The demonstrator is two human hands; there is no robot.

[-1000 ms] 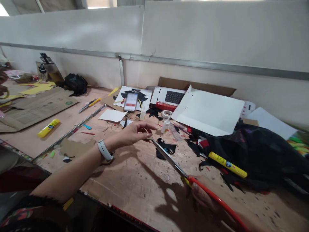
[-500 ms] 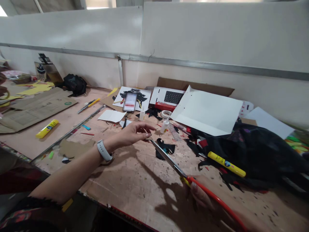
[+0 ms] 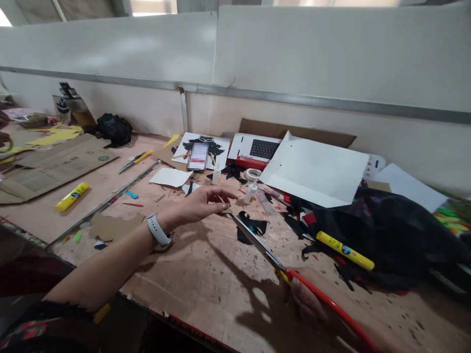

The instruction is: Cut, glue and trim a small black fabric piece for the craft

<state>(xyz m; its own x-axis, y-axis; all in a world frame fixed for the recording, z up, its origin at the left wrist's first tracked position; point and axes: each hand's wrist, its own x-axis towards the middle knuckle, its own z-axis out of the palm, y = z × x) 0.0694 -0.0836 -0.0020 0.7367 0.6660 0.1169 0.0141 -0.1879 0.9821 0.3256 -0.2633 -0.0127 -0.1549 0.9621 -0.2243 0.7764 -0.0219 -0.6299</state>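
The left hand (image 3: pixel 200 203) reaches out over the desk (image 3: pixel 206 279), a pale band on its wrist, its fingertips pinching something small and thin right at the tip of the scissors (image 3: pixel 257 242); what the scrap is I cannot make out. The right hand (image 3: pixel 309 299) sits low at the near edge, half in shadow, clasped around the scissors' glossy red-orange handles. The long steel blades run slantwise from that hand up to the left fingers and look closed or nearly so.

The desk is worn, pinkish board, scuffed and flecked with paper bits. Just beyond the blades lies a curly black paper cutout (image 3: pixel 252 225). Behind it stand two small clear glue bottles (image 3: pixel 251 191) and a roll of white tape (image 3: pixel 253 173). A large stiff white sheet (image 3: pixel 316 169) leans against a brown cardboard flap at the wall. To the right a crumpled black plastic bag (image 3: pixel 390 235) spreads wide, with a yellow marker (image 3: pixel 344 250) lying on its near edge. Far left, a yellow glue stick (image 3: pixel 71 196) rests by flattened brown cardboard (image 3: pixel 55 166), and a phone (image 3: pixel 197 156) lies on a printed sheet.
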